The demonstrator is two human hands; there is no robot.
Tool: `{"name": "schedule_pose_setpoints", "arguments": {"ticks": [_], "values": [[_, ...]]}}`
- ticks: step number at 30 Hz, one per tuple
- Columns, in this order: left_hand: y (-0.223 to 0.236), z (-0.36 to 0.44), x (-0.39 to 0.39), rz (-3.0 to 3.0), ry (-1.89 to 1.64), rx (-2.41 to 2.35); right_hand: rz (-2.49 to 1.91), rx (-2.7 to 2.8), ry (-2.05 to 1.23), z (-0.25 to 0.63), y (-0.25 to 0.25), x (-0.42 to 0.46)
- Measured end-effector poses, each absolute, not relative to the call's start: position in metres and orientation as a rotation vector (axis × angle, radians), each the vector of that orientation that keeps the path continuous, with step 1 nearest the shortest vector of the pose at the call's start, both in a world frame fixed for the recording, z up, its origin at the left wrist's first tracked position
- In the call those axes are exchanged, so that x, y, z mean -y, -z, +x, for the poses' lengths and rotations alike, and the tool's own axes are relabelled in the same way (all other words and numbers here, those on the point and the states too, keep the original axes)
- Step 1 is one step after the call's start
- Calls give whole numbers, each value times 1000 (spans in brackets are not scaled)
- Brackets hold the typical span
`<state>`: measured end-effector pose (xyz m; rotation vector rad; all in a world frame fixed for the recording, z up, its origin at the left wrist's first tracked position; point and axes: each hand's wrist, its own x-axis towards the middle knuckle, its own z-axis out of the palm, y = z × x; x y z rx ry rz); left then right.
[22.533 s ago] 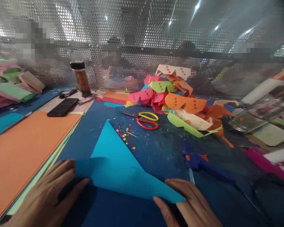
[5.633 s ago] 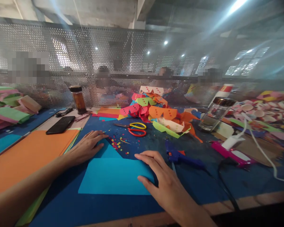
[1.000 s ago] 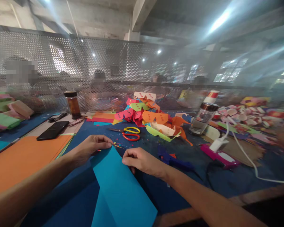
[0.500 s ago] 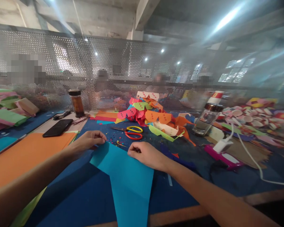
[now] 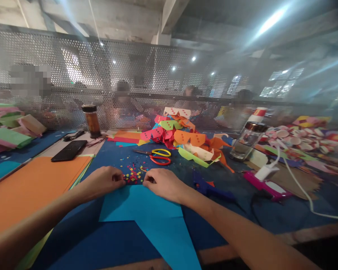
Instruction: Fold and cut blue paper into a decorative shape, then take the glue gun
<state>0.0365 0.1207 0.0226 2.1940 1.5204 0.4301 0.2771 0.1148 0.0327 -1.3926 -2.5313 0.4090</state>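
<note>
The blue paper (image 5: 146, 210) lies over the worktop (image 5: 81, 243) in front of the person, folded so that one part spreads left and a long flap runs toward the near edge; the left hand (image 5: 108, 182) and the right hand (image 5: 163, 182) meet its far edge, side by side, and each grip looks closed on that edge — thumb against bent fingers — though the very tips are partly hidden; to keep the fold true, the two pinches should hold the layers level and press outward from the middle, with no tug on the trailing flap; the paper scraps (image 5: 133, 174) lie just beyond the fingertips — best kept out from between the layers; the scissors (image 5: 160, 160) rest farther back, apart from both hands.
</note>
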Motion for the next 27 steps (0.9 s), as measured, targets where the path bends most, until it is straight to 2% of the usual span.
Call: {"name": "schedule_pose_setpoints", "arguments": {"ticks": [5, 9, 27], "values": [[-12, 53, -107, 2478, -671, -1317, -1362, 2473, -306, 275, -23, -111], [2, 65, -103, 2672, -718, -1081, -1349, 2442, -283, 274, -19, -110], [7, 64, -101, 2649, -703, -1099, -1450, 2454, -517, 287, -27, -118]]}}
